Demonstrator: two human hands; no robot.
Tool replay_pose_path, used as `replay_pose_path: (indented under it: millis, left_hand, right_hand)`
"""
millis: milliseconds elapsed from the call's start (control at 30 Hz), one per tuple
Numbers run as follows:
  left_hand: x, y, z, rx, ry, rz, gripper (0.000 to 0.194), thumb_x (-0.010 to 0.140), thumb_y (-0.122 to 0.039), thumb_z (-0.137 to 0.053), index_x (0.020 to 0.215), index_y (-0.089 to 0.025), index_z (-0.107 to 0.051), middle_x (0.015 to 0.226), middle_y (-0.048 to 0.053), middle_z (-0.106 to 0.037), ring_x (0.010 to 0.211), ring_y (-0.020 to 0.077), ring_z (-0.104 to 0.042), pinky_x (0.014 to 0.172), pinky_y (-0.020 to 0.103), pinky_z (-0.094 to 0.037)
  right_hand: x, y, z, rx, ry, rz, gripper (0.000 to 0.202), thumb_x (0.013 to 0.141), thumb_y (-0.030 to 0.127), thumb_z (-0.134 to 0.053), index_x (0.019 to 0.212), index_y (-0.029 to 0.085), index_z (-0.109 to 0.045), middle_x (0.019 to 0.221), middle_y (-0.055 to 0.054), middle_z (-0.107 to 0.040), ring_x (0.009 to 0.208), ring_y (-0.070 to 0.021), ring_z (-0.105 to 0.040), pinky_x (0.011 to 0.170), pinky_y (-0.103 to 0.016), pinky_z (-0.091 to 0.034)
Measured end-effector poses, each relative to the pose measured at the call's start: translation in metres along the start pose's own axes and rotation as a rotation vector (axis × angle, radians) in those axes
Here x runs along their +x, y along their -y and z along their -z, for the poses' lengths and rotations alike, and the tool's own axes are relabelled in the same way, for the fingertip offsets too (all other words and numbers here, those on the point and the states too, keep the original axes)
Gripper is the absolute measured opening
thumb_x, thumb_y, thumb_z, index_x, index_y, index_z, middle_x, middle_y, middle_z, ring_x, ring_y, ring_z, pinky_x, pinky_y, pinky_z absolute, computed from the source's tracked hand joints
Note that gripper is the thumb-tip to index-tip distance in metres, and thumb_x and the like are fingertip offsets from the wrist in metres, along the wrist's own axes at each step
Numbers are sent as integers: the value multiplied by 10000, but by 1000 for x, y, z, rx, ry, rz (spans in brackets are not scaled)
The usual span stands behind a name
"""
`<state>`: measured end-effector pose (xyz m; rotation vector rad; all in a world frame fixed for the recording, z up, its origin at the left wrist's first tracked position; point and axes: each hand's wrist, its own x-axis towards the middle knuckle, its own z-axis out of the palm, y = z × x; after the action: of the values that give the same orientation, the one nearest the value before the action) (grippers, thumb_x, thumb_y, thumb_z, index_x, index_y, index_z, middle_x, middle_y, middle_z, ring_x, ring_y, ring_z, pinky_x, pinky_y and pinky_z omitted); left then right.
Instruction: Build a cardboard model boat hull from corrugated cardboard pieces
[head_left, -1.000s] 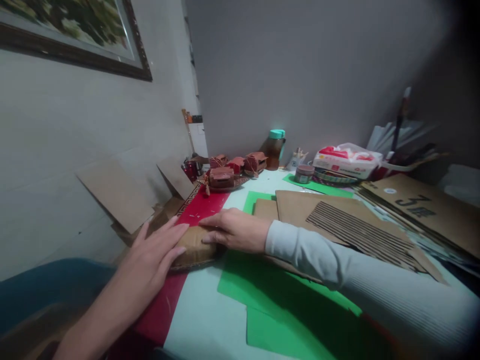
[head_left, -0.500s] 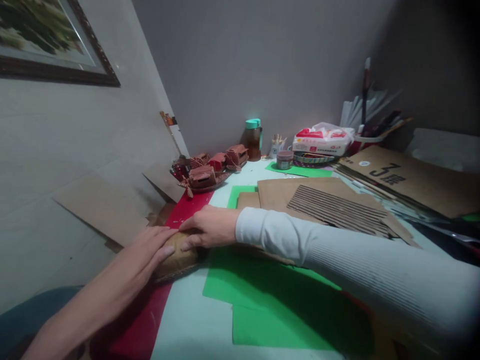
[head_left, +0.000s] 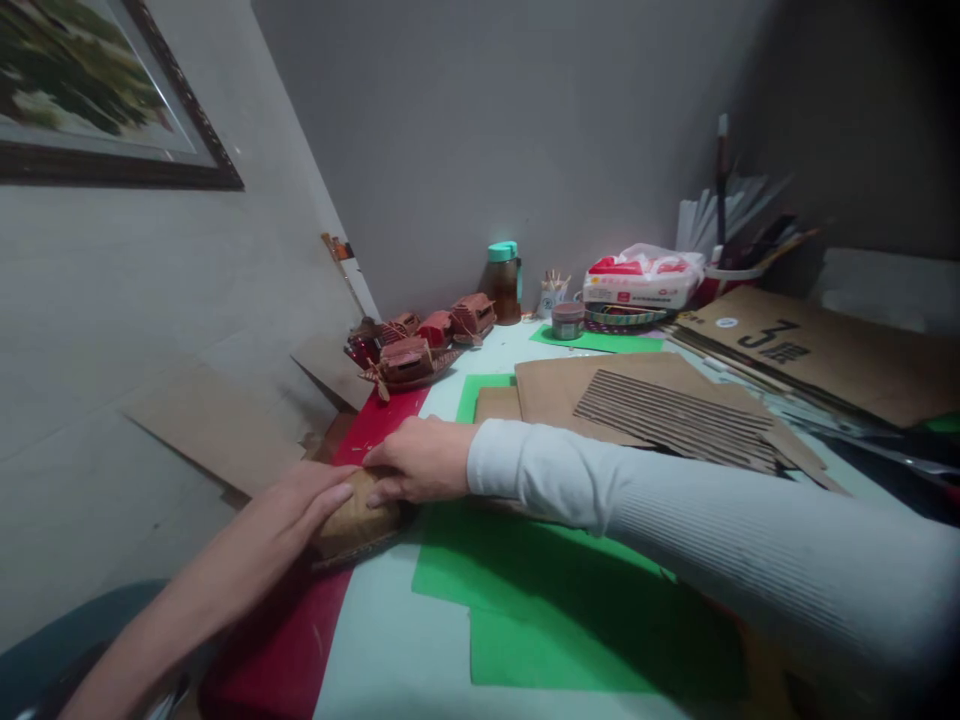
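Observation:
A rounded brown cardboard piece (head_left: 356,525) with a domed top rests at the left of the table, over the border between red strip and pale surface. My left hand (head_left: 296,505) lies along its left side, fingers together and pressed on the top. From the right, my right hand (head_left: 429,456) grips its far end, thumb on the near face and fingers curled over the back. The undersides of both hands and the far side of the piece are hidden. Beyond them stand small reddish-brown model boats (head_left: 409,362).
Green sheets (head_left: 555,640) lie under flat cardboard (head_left: 540,375) and a corrugated piece (head_left: 667,410). Behind are a bottle (head_left: 504,290), a small jar (head_left: 568,322) and a tissue pack (head_left: 641,280). Stacked cardboard (head_left: 832,350) is at right; a cardboard sheet (head_left: 214,425) leans at the left wall.
The view has shifted slightly. Both hands stay on the cardboard piece in nearly the same grip, with the left fingers moved a little along its top.

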<state>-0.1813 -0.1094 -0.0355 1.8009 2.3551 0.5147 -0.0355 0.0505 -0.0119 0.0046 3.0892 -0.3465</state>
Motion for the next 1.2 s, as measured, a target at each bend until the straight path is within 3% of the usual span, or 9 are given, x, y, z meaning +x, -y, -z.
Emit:
replay_pose_path:
  millis: [200,300,400,533,667,867,1033,1200]
  left_hand:
    - [-1,-9,-3,0,-27,-15,559,919,-562,-294,1102,-217,-693,1191,94,-689,1141,291,-611,1004,437,-472]
    - [0,-9,-3,-7,-5,-25,516,946,-522,-304,1183,-236,-661,1245,63,-681,1179,260,-596,1040,411,-440]
    - [0,-5,-4,-18,28,-35,473,973,-469,-303,1267,-257,-608,1308,24,-657,1217,206,-578,1090,369,-388]
    - [-2,4,-9,3,17,-11,496,973,-465,-295,1291,-221,-587,1359,44,-621,1272,212,-538,1129,417,-335]
    - [-4,5,-11,35,16,-29,481,972,-437,-301,1298,-219,-580,1376,50,-606,1297,213,-515,1142,438,-306]
    - [-5,2,-17,101,24,-36,522,981,-386,-222,1351,-170,-522,1424,103,-550,1325,216,-487,1145,493,-275]
    - [-8,3,-27,128,-5,-62,519,972,-337,-228,1364,-148,-510,1461,128,-493,1357,226,-445,1155,536,-232]
    - [-11,8,-13,74,-151,-47,429,941,-367,-347,1263,-263,-612,1453,44,-516,1382,220,-409,1170,552,-167]
  right_hand:
    - [-4,7,-8,-59,-90,37,271,939,316,-544,1107,133,-653,1044,-142,-713,982,-321,-658,788,-427,-464]
    - [-4,6,-17,-65,-128,57,268,946,311,-540,1127,137,-632,1068,-135,-710,987,-320,-652,797,-439,-458]
    - [-3,3,-23,-53,-148,73,255,948,281,-543,1136,125,-615,1088,-138,-703,1002,-312,-645,802,-421,-454]
    - [-10,-3,-20,-19,-183,107,194,955,226,-534,1114,134,-596,1135,-107,-684,1027,-260,-629,831,-365,-443]
    - [-19,-5,-13,-11,-222,94,147,974,191,-493,1053,130,-601,1060,-102,-696,963,-228,-641,808,-341,-452]
    - [-13,11,-34,-32,-267,125,422,936,242,-559,1324,95,-484,1342,-162,-577,1164,-303,-562,982,-510,-388]
    - [-10,15,-51,-59,-288,126,464,973,223,-472,1398,52,-403,1462,-187,-458,1295,-331,-459,1021,-584,-351]
    - [-11,13,-50,-92,-285,119,450,986,235,-448,1397,53,-414,1443,-196,-480,1292,-329,-472,1028,-586,-356]
